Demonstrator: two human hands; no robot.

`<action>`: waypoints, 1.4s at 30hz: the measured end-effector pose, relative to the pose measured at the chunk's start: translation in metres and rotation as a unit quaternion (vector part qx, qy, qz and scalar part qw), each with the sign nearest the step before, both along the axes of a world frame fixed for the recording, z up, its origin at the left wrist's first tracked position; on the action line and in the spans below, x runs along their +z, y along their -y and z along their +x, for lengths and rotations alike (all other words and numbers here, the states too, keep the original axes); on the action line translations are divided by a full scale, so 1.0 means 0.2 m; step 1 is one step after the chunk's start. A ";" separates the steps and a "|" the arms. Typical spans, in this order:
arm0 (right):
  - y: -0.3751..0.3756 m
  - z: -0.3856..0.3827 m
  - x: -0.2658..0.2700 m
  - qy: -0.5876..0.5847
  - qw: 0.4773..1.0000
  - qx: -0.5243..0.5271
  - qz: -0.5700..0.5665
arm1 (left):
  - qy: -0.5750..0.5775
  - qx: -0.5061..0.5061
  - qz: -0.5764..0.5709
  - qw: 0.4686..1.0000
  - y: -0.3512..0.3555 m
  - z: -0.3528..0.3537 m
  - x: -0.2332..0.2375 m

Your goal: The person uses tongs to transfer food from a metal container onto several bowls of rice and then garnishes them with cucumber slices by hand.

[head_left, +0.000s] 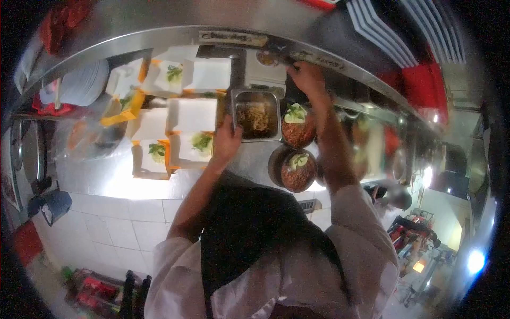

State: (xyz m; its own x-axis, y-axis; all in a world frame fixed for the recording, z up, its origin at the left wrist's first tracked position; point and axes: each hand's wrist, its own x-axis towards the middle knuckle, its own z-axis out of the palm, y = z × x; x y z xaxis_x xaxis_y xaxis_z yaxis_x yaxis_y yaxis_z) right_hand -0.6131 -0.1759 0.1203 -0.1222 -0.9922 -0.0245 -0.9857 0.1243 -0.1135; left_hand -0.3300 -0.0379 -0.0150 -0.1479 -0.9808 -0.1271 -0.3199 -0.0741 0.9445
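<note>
My left hand (pixel 227 142) is closed on the left edge of a square metal food pan (pixel 278 114), which holds a pale brown chopped food (pixel 256 118). Stretched to the back of the counter, my right hand (pixel 308 77) has its fingers curled at a dark spot beside a small round tub (pixel 267 58); what they grip is hidden. Right of the pan stands a bowl of reddish-brown food (pixel 297 134) topped with green and pale slices. A second such bowl (pixel 298 178) sits nearer to me.
Several open white takeaway boxes (pixel 191 115) with orange outsides and green leaves stand at the left. Beyond them is a stack of plates (pixel 90 85). A metal shelf edge (pixel 175 33) runs along the back. Another person (pixel 394 199) is at the far right.
</note>
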 end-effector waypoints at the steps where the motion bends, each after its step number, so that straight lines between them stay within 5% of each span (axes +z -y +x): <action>1: 0.04 -0.01 -0.02 0.000 1.000 0.000 0.000 | 0.007 -0.006 0.003 1.000 0.00 0.00 0.02; 4: 0.09 -0.01 -0.05 -0.017 0.997 0.005 0.070 | 0.037 0.003 -0.006 0.999 0.00 0.00 -0.01; 10: -0.08 -0.04 0.09 -0.019 0.981 0.087 -0.174 | 0.025 -0.027 0.056 0.998 0.01 0.02 0.07; 12: -0.26 0.14 0.37 0.078 0.992 -0.008 0.097 | 0.034 -0.018 0.026 0.999 -0.01 0.02 0.12; 14: -0.44 0.26 0.44 0.072 0.975 0.055 0.202 | 0.043 -0.009 -0.005 0.999 -0.01 0.02 0.13; 20: -0.78 0.43 -0.10 -0.084 0.979 0.107 0.152 | 0.015 0.023 -0.012 1.000 -0.08 0.00 0.10; 26: -0.80 0.44 -0.05 -0.045 0.986 0.119 0.108 | 0.019 0.048 -0.106 0.993 -0.15 0.04 0.02; 29: -0.81 0.43 0.22 -0.019 0.981 0.135 0.135 | 0.012 0.070 -0.121 0.990 -0.15 0.03 0.03; 32: -0.85 0.41 0.44 0.061 0.985 0.075 0.144 | 0.034 0.066 -0.060 0.995 -0.15 0.04 0.10; 34: -0.89 0.38 0.49 0.114 0.993 0.004 0.043 | 0.026 0.051 -0.099 0.993 -0.14 0.04 0.08; 37: -0.90 0.32 0.50 0.139 0.987 -0.012 0.076 | 0.017 0.036 -0.022 0.999 -0.12 0.03 0.02; 42: -0.67 0.20 0.39 0.177 0.980 -0.081 0.041 | 0.049 0.039 -0.085 0.994 -0.07 0.02 0.07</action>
